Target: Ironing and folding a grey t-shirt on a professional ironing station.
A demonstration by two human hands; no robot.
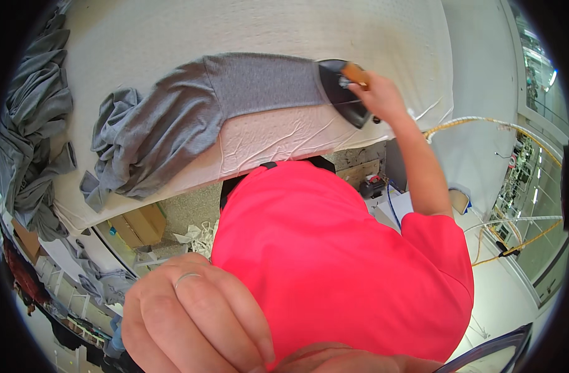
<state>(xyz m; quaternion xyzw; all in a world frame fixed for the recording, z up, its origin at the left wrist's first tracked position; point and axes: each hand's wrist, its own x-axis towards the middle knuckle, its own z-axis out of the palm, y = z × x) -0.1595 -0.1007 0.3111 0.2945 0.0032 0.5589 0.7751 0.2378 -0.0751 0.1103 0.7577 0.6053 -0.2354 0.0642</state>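
Note:
My right hand (384, 98) grips the orange-brown handle of a black iron (348, 102). The iron stands at the cuff end of a grey sleeve, overlapping its edge. That sleeve belongs to a grey knit garment (269, 84) on the padded, pale table. Its sleeve lies smooth, while the body is bunched toward the left. Raised close to the camera at the lower left is my left hand (194, 317), with a ring on one finger. Its fingers are bent and pressed together; the fingertips are hidden, so whatever they may hold does not show.
A heap of grey garments (36, 124) hangs over the left end of the ironing table (266, 28). A yellow-and-white hose (477, 119) runs right from near the iron. Under the table are a cardboard box (138, 227) and white scraps (199, 237).

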